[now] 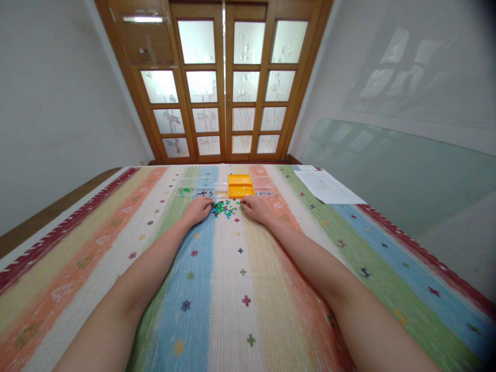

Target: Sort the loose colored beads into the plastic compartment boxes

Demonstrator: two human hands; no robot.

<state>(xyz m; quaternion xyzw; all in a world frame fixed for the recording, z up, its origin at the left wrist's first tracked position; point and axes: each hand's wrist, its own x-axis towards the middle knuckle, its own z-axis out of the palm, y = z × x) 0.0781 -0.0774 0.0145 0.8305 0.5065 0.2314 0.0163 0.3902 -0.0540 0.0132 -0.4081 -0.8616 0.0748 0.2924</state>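
A loose pile of small shiny pieces (223, 208), blue, green and dark red, lies on the striped cloth between my hands. My left hand (199, 211) rests at the pile's left edge, its fingers curled together; anything in them is too small to make out. On the right side, my right hand (256, 208) has its fingertips closed close to the pile and just in front of an orange box (241, 181). Whatever those fingertips may hold is hidden. Behind the pile, the orange box stands open with a few pale bits inside.
Clear plastic boxes flank the orange one: a left box (186, 182) with green pieces, another (204, 183) with dark red ones, and a right box (265, 185) with blue ones. Printed paper sheets (329, 187) lie at the back right. The striped tablecloth (228, 289) covers the table.
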